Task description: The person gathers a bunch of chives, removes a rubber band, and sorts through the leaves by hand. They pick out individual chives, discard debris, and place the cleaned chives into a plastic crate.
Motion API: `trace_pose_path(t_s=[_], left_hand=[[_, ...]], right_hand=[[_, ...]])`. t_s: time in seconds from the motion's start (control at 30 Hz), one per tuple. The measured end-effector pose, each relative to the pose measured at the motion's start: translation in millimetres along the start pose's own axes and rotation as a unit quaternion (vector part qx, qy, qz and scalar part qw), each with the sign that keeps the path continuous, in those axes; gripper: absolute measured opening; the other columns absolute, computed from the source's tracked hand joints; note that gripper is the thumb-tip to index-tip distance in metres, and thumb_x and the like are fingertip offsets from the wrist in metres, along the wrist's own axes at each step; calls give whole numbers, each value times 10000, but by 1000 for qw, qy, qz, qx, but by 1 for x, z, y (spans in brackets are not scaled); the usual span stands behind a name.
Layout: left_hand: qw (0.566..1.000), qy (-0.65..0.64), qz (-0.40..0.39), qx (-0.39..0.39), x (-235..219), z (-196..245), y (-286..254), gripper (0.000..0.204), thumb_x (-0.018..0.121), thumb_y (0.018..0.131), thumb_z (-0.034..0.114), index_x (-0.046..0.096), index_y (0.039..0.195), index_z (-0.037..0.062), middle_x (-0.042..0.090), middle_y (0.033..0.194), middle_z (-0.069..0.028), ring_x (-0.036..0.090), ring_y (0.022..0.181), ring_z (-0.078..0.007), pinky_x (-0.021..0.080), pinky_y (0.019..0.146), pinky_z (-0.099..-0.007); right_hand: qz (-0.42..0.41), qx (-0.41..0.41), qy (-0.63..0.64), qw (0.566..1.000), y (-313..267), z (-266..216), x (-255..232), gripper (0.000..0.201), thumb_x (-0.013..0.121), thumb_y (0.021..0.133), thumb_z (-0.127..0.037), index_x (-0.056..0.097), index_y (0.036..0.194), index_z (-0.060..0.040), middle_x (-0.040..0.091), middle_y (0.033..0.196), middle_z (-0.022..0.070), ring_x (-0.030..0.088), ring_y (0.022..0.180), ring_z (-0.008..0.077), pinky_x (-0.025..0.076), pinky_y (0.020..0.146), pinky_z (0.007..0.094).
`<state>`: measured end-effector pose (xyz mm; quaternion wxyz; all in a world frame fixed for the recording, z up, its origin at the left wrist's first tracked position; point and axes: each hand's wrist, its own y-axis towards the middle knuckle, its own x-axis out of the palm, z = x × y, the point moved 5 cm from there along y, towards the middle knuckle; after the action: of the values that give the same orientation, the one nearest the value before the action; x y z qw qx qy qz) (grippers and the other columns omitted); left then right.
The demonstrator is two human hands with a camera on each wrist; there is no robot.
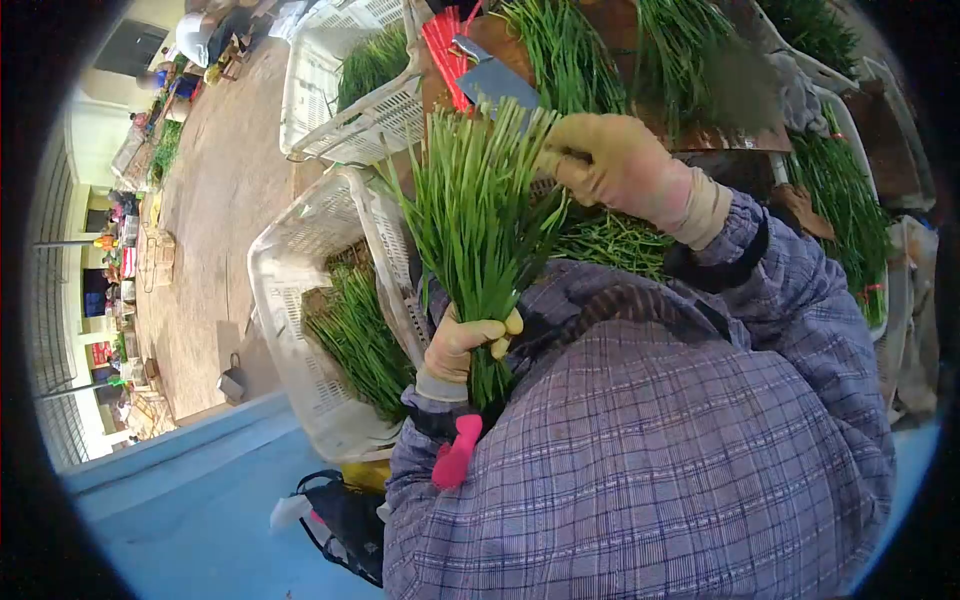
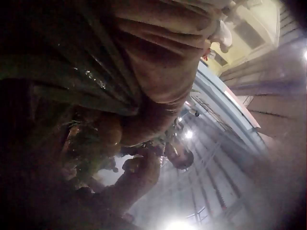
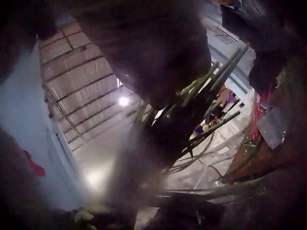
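Gripping a gathered leafy bunch (image 1: 480,215), the left hand (image 1: 462,348) curls its fingers; the right hand (image 1: 630,172) bends its own, hold unclear; crated stalks (image 1: 360,335) lie ungathered.

Left of you: brownish, worn bare floor (image 1: 215,200) | beyond it: cream-yellow wall (image 1: 88,125), dark rectangular opening (image 1: 130,47) | below you: light-blue painted surface (image 1: 220,510) | above you: ribbed, beamed roof (image 3: 81,81), glowing white lamp (image 3: 123,101)
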<state>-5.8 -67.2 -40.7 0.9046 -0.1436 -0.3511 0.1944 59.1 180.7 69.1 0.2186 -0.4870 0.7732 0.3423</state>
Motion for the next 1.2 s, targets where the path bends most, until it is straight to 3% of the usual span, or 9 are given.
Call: trace_pose_path(t_s=[0.47,0.7,0.77,0.8,0.93,1.07,1.1,1.13,1.2], left_hand=[[995,94,22,-36,21,12,0,357,688,702,44,601,1041,-30,650,832,-141,571,568,-162,462,523,-257],[996,83,28,-35,17,11,-2,386,681,697,41,591,1064,-37,648,825,-144,570,567,-166,461,524,-258],[996,81,22,-30,14,10,-2,397,686,694,46,591,1071,-38,648,825,-146,572,572,-164,460,516,-254],[996,81,21,-30,14,11,-3,397,686,694,46,591,1071,-38,648,825,-146,572,572,-164,460,516,-254],[996,84,31,-21,10,11,-5,413,697,687,67,592,1074,-34,649,825,-145,572,571,-161,457,496,-252],[997,71,31,-1,5,11,-3,392,695,684,72,604,1052,-27,647,817,-138,567,554,-160,451,486,-247],[997,74,25,-3,4,10,-1,392,695,684,72,604,1052,-27,647,817,-138,567,554,-160,451,486,-247],[998,60,17,-1,1,8,1,369,694,683,72,608,1028,-28,645,812,-136,564,547,-159,446,483,-248],[999,45,13,-3,-1,5,3,347,694,682,72,612,1004,-30,643,807,-133,560,540,-158,441,479,-249]], right_hand=[[-98,-14,-134,986,6,16,17,232,605,829,-307,647,973,-130,656,804,129,645,786,342,511,668,432],[64,-53,-201,976,-2,55,-31,211,572,874,-303,633,906,-102,644,795,126,621,761,361,506,640,436],[144,-17,-175,974,-7,65,-56,270,573,889,-363,632,879,-99,634,747,120,633,667,292,496,590,393],[102,163,97,976,-15,82,-61,266,622,871,-346,643,866,-82,630,693,60,609,571,172,467,518,329],[136,150,134,970,-31,49,-120,257,667,851,-290,657,899,-37,630,709,20,567,542,91,432,464,288],[-271,262,181,908,-68,42,-69,528,762,724,-431,650,1000,4,676,862,96,646,643,179,515,595,300],[-336,162,-91,923,-86,74,-36,672,785,649,-502,624,1090,-21,683,907,147,672,783,291,537,708,370],[-385,169,-309,853,-97,85,-19,725,801,656,-357,548,1285,-99,681,876,149,667,800,291,518,703,385],[-315,210,-134,916,-94,84,-18,437,731,774,-344,634,1093,-62,670,776,131,648,677,240,505,617,354]])
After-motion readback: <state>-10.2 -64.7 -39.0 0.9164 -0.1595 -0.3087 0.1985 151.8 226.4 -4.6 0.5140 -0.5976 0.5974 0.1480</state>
